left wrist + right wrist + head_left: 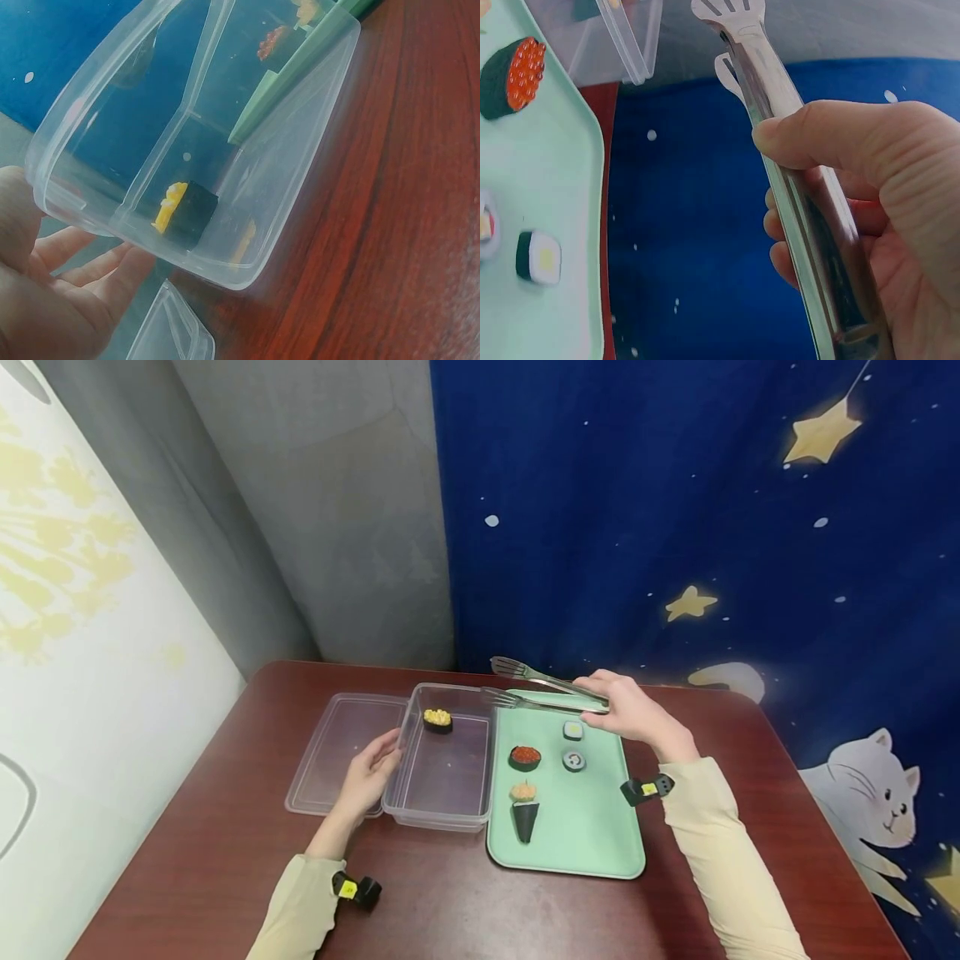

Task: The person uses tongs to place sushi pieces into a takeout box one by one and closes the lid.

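My right hand grips metal serving tongs around the handle. Their slotted ends are spread apart and point left, over the far right corner of a clear plastic container. A corn-topped sushi piece sits in that container near its far left corner. At the container's left wall, the fingers of my left hand lie against the outside, loosely extended. On the green tray are a red roe sushi, two small sushi rolls and a dark cone hand roll with a pale orange top.
A clear lid lies flat on the brown table, left of the container. The tray stands close against the container's right side. Behind the table's far edge hang a grey curtain and a blue starry one.
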Available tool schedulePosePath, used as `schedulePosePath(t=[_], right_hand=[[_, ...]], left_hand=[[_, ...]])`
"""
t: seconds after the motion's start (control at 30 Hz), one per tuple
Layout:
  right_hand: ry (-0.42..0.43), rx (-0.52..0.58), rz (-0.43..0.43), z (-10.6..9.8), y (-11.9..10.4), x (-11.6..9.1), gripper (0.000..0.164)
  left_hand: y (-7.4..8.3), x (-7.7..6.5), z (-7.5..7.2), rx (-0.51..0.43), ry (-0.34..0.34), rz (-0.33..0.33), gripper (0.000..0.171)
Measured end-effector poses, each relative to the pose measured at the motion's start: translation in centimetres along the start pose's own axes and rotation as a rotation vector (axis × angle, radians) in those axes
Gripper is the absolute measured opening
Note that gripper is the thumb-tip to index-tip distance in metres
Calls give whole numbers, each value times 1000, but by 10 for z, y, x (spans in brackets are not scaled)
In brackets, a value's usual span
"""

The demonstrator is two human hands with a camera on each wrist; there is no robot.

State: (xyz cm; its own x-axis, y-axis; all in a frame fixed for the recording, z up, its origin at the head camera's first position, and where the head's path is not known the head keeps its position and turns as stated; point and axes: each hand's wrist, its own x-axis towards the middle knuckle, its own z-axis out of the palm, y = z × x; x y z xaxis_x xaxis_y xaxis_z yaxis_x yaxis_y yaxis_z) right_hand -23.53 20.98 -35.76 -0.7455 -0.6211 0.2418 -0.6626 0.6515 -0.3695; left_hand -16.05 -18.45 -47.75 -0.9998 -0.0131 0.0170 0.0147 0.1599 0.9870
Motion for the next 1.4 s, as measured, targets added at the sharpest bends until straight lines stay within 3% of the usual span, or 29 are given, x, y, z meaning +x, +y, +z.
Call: schedulePosePath(t=[0.4, 0.6, 1.0, 1.4], right_hand=[[53, 8, 132, -11, 23, -42, 56], [87, -8, 136, -10, 40, -62, 56], [81, 17, 188, 7, 66, -94, 53], [71, 29, 201, 30, 89, -109, 52]], left_hand=[[-1, 0, 0, 11, -1, 23, 43], [-1, -1, 0, 9, 5, 24, 43], [-2, 0, -1, -4, -6, -4, 44], [-2, 0, 0, 5, -3, -3, 44]])
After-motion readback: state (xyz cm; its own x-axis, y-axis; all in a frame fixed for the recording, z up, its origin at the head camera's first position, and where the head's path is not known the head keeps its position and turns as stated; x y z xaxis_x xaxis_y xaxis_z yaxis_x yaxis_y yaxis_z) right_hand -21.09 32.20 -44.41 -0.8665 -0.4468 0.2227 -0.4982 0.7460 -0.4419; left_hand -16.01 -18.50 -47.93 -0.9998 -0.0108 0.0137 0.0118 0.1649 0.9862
